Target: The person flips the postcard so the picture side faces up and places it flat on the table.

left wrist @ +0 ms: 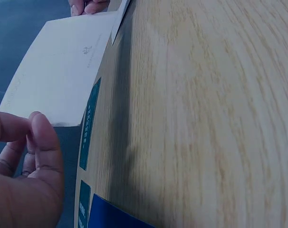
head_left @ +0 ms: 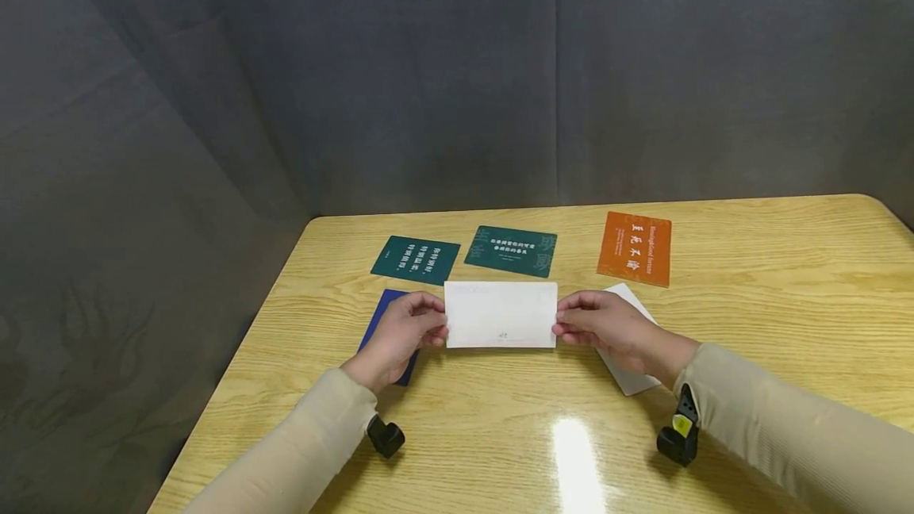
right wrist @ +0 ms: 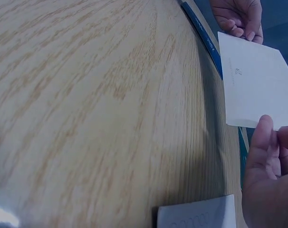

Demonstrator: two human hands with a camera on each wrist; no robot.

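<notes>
A white envelope (head_left: 500, 316) is held upright above the table, its long sides level, with faint print along the top and small print near the bottom. My left hand (head_left: 405, 331) pinches its left edge between thumb and fingers. At the opposite edge, my right hand (head_left: 617, 331) grips it the same way. In the left wrist view the envelope (left wrist: 63, 66) stands off the wood, its shadow beneath. Under my left hand lies a flat blue item (head_left: 377, 314), partly covered. A second white envelope (head_left: 628, 381) lies partly hidden below my right hand.
Behind the envelope lie two dark green cards with white writing, one at left (head_left: 416, 258) and one at centre (head_left: 511, 251). An orange card (head_left: 634, 248) is at the back right. The wooden table (head_left: 457, 435) ends at a grey curtain (head_left: 428, 86).
</notes>
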